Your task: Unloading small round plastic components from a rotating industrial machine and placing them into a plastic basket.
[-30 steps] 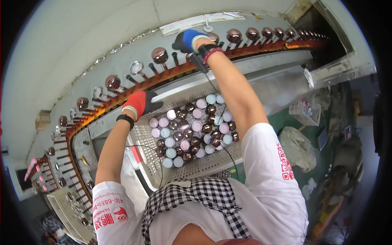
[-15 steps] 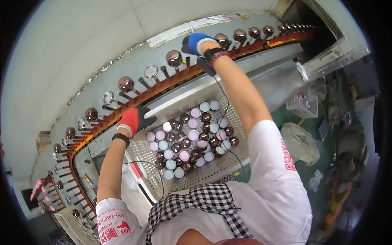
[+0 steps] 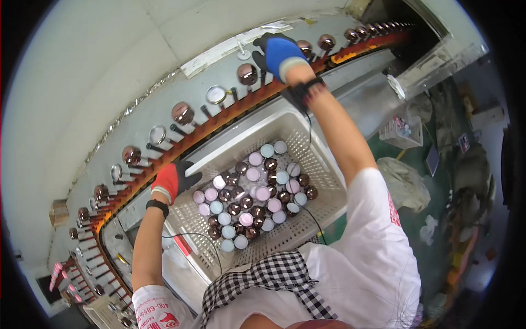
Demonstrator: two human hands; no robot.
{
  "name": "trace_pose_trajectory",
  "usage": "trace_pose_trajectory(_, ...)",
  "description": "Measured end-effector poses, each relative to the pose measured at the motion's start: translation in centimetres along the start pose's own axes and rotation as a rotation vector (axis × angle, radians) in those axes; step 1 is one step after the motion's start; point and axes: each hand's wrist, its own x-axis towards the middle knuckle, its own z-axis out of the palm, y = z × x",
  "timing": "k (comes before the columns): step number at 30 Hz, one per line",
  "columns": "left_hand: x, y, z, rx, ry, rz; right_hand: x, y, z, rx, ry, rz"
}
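Note:
A white perforated plastic basket stands before me, holding many small round pieces, some shiny brown domes, others showing pale pink or blue flat faces. Beside the basket's far left corner is my left hand in a red and dark glove, its fingers spread apart and nothing seen in them. Over the curved conveyor reaches my right hand in a blue and dark glove. Its dark fingers are parted, next to a brown dome on the conveyor; the palm side is hidden.
Along the conveyor, brown domes and silver-rimmed discs sit by black pegs. A dark opening takes in its far right end. Another small basket and a plastic bag lie on the green floor. Thin cables run from both wrists.
My view has shifted slightly. The right hand has moved right along the conveyor and its fingers show more clearly. My left hand stays by the basket corner, a little lower in view.

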Motion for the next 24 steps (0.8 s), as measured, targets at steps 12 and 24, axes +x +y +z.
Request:
trace_pose_trajectory(12,0.0,0.9,-0.4,-0.062,-0.042,-0.042,-12.0,-9.4,-3.0,0.198,-0.604,-0.066)
trace_pose_trajectory(24,1.9,3.2,-0.7,-0.034,-0.074,0.011,2.2,9.8,3.6,0.053,-0.39,0.365)
